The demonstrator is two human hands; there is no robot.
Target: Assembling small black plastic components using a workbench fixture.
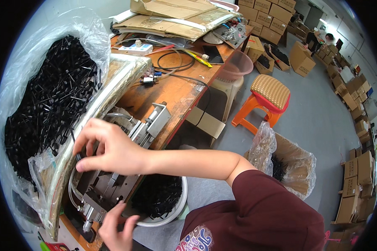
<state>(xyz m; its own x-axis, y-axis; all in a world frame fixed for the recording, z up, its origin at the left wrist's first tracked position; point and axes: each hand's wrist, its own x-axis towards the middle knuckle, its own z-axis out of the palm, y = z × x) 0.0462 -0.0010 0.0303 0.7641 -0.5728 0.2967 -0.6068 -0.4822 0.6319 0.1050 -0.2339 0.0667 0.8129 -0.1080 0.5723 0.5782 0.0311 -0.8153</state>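
Observation:
My right hand [109, 148] reaches in from the right over a metal fixture [109, 188], its fingers curled and thumb close to them. A thin black plastic piece [78, 157] shows between the thumb and fingers. Below, my left hand [117, 228] is at the near end of the fixture, thumb apart from the fingers, slightly blurred; I see nothing held in it. Beside the right hand, a large clear plastic bag [88, 29] is full of thin black plastic pieces [54, 96]. Under the fixture, a white round basket [184, 196] contains more black pieces.
The wooden workbench [138, 96] carries a power strip [136, 49], cables, a phone [213, 54] and stacked flattened cardboard [176, 21]. To the right stand an orange stool [255, 102] and a bag-lined carton [301, 167]. Cartons line the walls; a person is far back.

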